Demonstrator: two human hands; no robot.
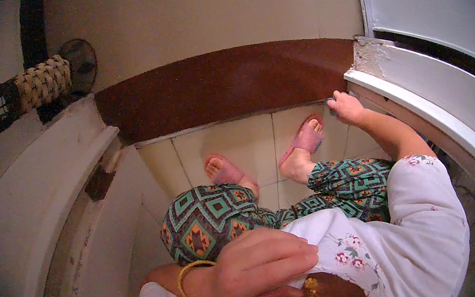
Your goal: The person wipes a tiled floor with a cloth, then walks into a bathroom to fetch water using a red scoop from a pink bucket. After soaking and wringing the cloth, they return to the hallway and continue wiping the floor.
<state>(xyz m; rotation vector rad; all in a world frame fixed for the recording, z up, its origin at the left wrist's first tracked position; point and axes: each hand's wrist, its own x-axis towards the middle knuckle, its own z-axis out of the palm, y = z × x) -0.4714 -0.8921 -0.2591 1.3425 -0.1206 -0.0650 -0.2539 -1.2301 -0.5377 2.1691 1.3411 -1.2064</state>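
Observation:
My left hand [261, 268] is held before my chest, close below the camera. Its fingers lie side by side, with the thumb apart below them; nothing shows in it, though the palm is turned away. A yellow bangle [183, 278] circles that wrist. My right hand [346, 108] reaches down to the low right side, near the foot of the brown wall skirting [228, 87]. Its fingers are curled around a small blue-grey item [331, 106], mostly covered and too small to name. Right beside this hand runs the white edge of a counter or ledge [430, 127].
My feet, in pink slippers [305, 137], stand on cream floor tiles [240, 134]. To the left is another pale ledge [83, 173], bearing a woven-covered object [43, 83] and a dark round object [82, 63]. A pale panel [428, 1] rises behind the right ledge.

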